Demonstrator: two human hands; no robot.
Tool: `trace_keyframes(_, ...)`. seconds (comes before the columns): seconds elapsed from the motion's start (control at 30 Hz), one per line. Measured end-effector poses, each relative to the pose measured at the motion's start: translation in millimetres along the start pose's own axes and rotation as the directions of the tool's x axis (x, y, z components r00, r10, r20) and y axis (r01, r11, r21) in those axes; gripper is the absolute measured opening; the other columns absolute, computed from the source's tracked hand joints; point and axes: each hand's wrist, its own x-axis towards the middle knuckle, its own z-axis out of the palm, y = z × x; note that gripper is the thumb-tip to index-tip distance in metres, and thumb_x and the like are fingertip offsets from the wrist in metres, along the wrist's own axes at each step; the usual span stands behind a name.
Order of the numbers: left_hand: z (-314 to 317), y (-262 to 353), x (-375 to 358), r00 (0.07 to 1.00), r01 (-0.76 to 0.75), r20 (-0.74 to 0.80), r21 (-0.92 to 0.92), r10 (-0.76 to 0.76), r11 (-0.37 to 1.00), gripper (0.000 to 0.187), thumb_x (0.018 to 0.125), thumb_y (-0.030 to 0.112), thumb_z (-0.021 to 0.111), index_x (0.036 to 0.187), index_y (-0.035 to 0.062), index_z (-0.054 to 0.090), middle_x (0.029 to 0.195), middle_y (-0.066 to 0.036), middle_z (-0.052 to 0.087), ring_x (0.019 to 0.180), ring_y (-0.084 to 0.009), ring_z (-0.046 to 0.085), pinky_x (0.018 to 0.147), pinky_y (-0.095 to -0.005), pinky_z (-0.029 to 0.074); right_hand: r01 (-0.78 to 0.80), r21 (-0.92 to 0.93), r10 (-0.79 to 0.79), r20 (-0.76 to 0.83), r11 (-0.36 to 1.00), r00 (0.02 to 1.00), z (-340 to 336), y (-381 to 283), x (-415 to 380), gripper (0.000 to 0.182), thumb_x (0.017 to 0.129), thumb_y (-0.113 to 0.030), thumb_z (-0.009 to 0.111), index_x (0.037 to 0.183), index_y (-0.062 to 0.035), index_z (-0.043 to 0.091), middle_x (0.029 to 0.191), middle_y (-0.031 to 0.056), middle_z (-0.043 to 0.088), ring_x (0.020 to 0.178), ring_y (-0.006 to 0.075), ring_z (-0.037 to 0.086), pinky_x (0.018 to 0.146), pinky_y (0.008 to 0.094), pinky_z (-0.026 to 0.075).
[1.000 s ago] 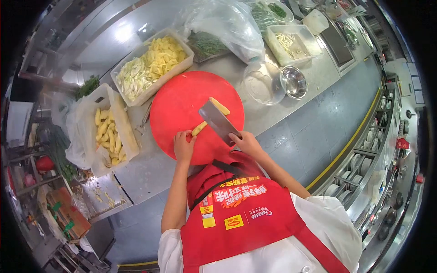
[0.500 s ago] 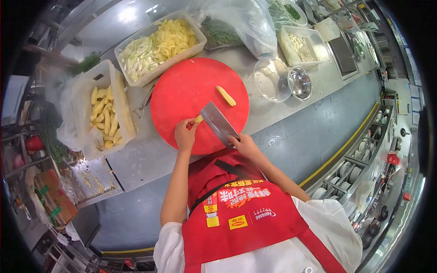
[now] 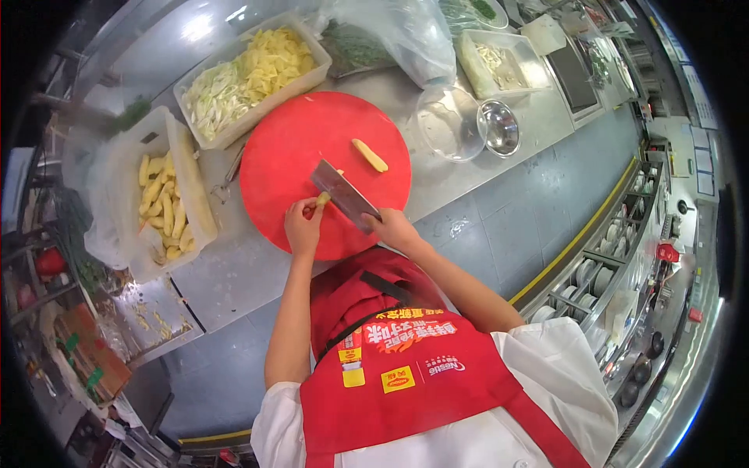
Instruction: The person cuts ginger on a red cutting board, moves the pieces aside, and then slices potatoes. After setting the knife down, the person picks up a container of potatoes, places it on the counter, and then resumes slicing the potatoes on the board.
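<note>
Left grip [image 3: 302,224] holds yellow stub [image 3: 323,200], right grip [image 3: 394,229] cleaver [image 3: 343,193], now apart from loose piece [image 3: 370,155].

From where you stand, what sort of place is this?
Most likely a commercial kitchen: the right hand holds a cleaver over a round red cutting board, a tub of sliced vegetables sits on the steel counter, and white dishes fill racks across the aisle.
</note>
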Motion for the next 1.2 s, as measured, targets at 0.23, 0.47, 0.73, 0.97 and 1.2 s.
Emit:
trace_keyframes(0.23, 6, 8, -1, 0.995, -0.002, -0.098, 0.08, 0.01, 0.997, 0.018, 0.094, 0.018, 0.081, 0.107, 0.006, 0.077, 0.1, -0.006, 0.074, 0.097, -0.0269, 0.066, 0.092, -0.0432, 0.053, -0.279, 0.217, 0.276, 0.044, 0.936, 0.96, -42, -15, -33, 0.049, 0.108, -0.043, 0.063, 0.107, 0.0045, 0.076, 0.079, 0.0161, 0.073, 0.071, 0.0286, 0.073, 0.07, 0.0472, 0.056)
trace_keyframes(0.47, 0, 13, 9, 0.985, -0.073, -0.135, 0.223, 0.105, 0.972, 0.031, 0.094, 0.015, 0.078, 0.124, 0.007, 0.073, 0.121, -0.009, 0.07, 0.114, -0.0303, 0.064, 0.101, -0.046, 0.052, -0.185, 0.211, 0.183, 0.028, 0.96, 0.983, -21, 20, -21, 0.055, 0.109, -0.047, 0.066, 0.086, 0.0036, 0.067, 0.062, 0.0018, 0.052, 0.045, 0.0134, 0.053, 0.042, 0.035, 0.043)
trace_keyframes(0.73, -4, 12, 16, 0.983, -0.181, 0.085, 0.292, 0.163, 0.939, 0.044, 0.095, 0.015, 0.077, 0.139, 0.0153, 0.071, 0.129, -0.01, 0.064, 0.122, -0.0346, 0.061, 0.105, -0.0477, 0.052, -0.064, -0.05, 0.063, -0.026, 0.997, 0.998, -20, 24, -9, 0.048, 0.106, -0.041, 0.066, 0.103, 0.0056, 0.077, 0.091, 0.0283, 0.076, 0.09, 0.0426, 0.077, 0.077, 0.0507, 0.057)
trace_keyframes(0.97, 2, 11, 15, 0.976, -0.217, 0.085, 0.272, 0.202, 0.937, 0.034, 0.097, 0.012, 0.074, 0.131, 0.0115, 0.073, 0.128, -0.011, 0.066, 0.122, -0.0355, 0.061, 0.105, -0.048, 0.052, -0.095, 0.017, 0.094, 0.062, 0.995, 0.994, -31, 8, 4, 0.042, 0.107, -0.036, 0.064, 0.108, 0.004, 0.076, 0.1, 0.0309, 0.075, 0.099, 0.049, 0.074, 0.085, 0.0527, 0.057)
trace_keyframes(1.2, -3, 11, 2, 0.899, -0.36, 0.327, 0.173, 0.291, 0.917, 0.035, 0.094, 0.005, 0.069, 0.129, 0.0063, 0.072, 0.129, -0.014, 0.067, 0.122, -0.037, 0.062, 0.107, -0.0479, 0.051, -0.09, 0.116, 0.108, -0.156, 0.989, 0.982, -32, 11, -30, 0.034, 0.108, -0.031, 0.062, 0.118, -0.0021, 0.074, 0.096, 0.0292, 0.074, 0.094, 0.049, 0.072, 0.082, 0.0518, 0.057)
